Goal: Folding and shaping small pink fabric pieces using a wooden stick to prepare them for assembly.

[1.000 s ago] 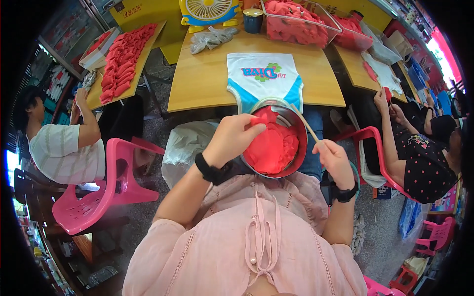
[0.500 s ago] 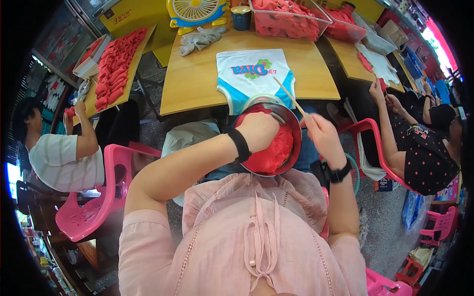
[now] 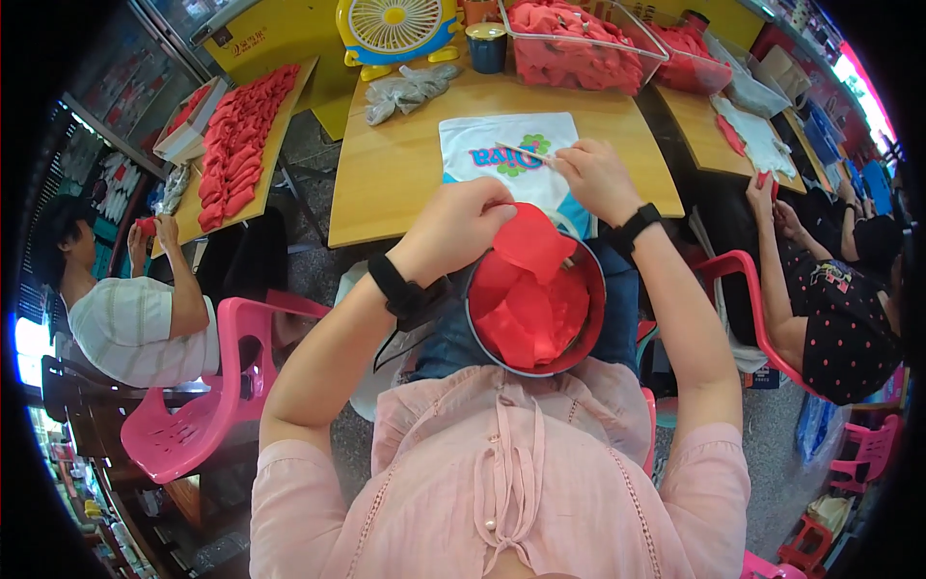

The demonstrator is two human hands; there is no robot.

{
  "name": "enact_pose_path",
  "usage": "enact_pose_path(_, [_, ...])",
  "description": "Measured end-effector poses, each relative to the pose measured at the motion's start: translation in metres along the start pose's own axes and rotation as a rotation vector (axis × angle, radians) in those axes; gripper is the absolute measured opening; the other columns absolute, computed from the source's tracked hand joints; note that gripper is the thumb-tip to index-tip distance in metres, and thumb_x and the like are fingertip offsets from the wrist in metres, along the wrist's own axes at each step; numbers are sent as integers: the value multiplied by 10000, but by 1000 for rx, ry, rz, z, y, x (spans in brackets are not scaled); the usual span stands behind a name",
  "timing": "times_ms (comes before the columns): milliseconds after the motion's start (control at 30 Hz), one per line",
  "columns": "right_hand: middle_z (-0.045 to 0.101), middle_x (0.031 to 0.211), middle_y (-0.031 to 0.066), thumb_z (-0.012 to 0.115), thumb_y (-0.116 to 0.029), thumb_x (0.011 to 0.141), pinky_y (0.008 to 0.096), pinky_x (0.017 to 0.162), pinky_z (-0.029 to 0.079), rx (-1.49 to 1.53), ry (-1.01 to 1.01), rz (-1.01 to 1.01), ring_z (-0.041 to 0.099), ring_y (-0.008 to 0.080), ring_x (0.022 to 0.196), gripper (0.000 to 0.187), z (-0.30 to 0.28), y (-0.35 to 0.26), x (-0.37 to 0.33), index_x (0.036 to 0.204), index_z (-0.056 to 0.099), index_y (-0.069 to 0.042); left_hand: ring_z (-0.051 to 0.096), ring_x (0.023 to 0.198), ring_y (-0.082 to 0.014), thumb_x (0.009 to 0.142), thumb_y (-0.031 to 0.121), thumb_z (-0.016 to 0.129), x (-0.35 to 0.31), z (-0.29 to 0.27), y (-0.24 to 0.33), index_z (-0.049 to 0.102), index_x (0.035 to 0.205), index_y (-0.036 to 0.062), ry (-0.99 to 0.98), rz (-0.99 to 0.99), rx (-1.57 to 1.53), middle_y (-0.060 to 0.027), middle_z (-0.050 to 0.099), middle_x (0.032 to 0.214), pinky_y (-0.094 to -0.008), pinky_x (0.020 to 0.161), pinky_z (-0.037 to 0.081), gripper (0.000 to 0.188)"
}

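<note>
My left hand [image 3: 465,214] is pinched on the edge of a red fabric piece [image 3: 533,243], raised over a round bowl [image 3: 596,323] in my lap. Several more red fabric pieces [image 3: 531,323] lie in the bowl. My right hand [image 3: 596,180] is closed on a thin pale wooden stick [image 3: 532,152], whose tip points left above the table. Beneath the stick, a white cloth [image 3: 463,133] with blue trim and a coloured print lies at the near side of the wooden table [image 3: 386,193]. My hands are apart.
At the table's back stand a yellow-and-blue fan [image 3: 394,27], a dark blue cup [image 3: 487,48] and a clear bin [image 3: 579,53] of red fabric. A plastic bag [image 3: 410,92] lies nearby. Seated people work on either side, by pink chairs [image 3: 207,405]; red pieces cover the left table [image 3: 265,183].
My left hand has come out of the bowl with a red fabric piece. My right hand has moved forward with the stick, which now points left over the white cloth.
</note>
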State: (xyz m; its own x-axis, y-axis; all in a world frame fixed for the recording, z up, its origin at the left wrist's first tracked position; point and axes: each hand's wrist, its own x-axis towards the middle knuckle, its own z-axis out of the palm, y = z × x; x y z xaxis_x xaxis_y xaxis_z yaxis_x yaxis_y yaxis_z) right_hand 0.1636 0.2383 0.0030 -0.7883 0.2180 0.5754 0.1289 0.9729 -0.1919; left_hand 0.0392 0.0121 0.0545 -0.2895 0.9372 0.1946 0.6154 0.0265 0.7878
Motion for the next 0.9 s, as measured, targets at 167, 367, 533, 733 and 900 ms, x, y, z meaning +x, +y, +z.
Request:
enact_pose_path(167, [663,786,128,668,-286,891,312,626,459,1013,-438,428,618,185,713,268,-2,-38,16,987,701,-38,574,697,-125,914,140,611,27,-8,-28,653,964,-12,88,-29,-47,-65,642,761,-268,633,457,165])
enact_pose_path(367, [667,829,183,603,-212,908,406,657,485,256,-457,209,640,321,735,267,13,-27,24,1105,636,-35,529,1212,-325,942,289,522,76,-5,-97,600,1243,94,96,128,513,-160,592,1260,-451,981,429,368])
enact_pose_path(533, [656,881,221,540,-180,920,489,714,480,-61,-597,194,647,371,859,332,15,-31,19,1225,580,-55,154,1442,-406,956,469,412,74,6,-96,335,1486,223,-242,-179,748,-142,263,1548,-646,1093,183,590])
enact_pose_path(733, [695,877,159,551,-140,921,396,721,517,312,-397,117,673,315,817,197,10,-28,24,1035,663,-25,449,1303,-299,974,408,490,71,-5,-84,485,1367,86,-183,63,775,-144,542,1344,-457,1050,365,508])
enact_pose_path(900, [655,882,45,593,-96,939,244,778,485,779,-296,284,601,104,833,141,10,-43,36,1029,658,-8,592,882,-110,877,232,715,51,-4,-92,565,1206,16,-143,-410,-510,-30,633,1039,-258,858,466,421])
